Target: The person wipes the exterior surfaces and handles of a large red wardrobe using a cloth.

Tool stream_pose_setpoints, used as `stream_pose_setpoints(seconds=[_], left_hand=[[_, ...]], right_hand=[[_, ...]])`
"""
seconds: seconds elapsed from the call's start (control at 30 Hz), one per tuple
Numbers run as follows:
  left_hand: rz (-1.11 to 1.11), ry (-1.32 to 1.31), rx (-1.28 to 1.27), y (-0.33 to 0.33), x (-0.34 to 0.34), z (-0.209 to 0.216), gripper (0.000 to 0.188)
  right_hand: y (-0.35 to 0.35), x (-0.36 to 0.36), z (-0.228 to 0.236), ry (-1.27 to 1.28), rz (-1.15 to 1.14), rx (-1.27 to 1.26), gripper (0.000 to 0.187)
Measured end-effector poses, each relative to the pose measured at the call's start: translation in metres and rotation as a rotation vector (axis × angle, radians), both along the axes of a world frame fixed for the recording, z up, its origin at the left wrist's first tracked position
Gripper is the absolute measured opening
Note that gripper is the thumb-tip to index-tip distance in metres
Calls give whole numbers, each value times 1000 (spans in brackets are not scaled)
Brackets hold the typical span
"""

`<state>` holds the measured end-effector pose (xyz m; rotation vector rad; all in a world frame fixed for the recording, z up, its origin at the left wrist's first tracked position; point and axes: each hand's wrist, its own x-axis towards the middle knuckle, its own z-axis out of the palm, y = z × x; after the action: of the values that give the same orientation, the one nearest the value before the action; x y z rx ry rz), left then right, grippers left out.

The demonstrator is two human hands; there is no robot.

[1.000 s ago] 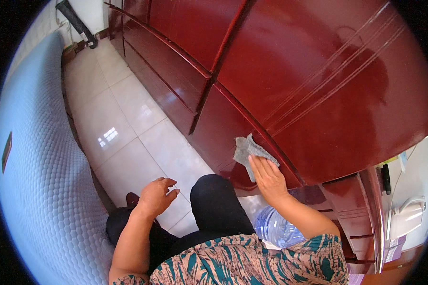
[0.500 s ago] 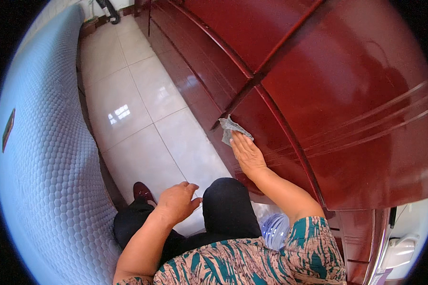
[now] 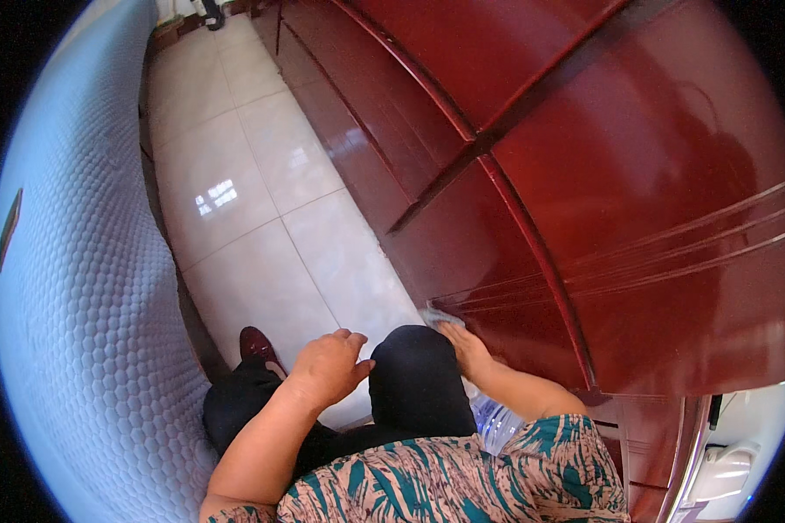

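My right hand [image 3: 467, 350] is beside my right knee, low on a glossy dark red wooden cabinet [image 3: 672, 209]. Its fingers press a grey cloth [image 3: 446, 319] against the cabinet's lower panel; the knee partly hides this hand. My left hand [image 3: 327, 366] hovers above my legs, empty, with the thumb apart from loosely bent fingers.
A light blue quilted mattress [image 3: 105, 288] rises along the left. Between it and the cabinet runs a pale tiled floor [image 3: 235, 174]. A clear, bluish ribbed plastic container [image 3: 500, 425] is by my right thigh. A white object [image 3: 724, 471] stands at the lower right.
My right hand has slid the grey cloth down the cabinet panel, toward me and beside my knee. The left hand has stayed nearly still.
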<state>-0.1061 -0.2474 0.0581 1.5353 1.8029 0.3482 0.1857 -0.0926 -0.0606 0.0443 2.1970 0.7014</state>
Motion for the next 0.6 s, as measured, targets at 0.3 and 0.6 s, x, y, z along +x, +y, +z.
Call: stream_pose_setpoints(seconds=[0.3,0.6], left_hand=[[14,19,-17,-4,-4,-2,39],[27,12,48,-8,-14,-8,42]], right_hand=[[-36,48,57,189,-221,-40,50],[-23,-1,187,964,-223,172,47]])
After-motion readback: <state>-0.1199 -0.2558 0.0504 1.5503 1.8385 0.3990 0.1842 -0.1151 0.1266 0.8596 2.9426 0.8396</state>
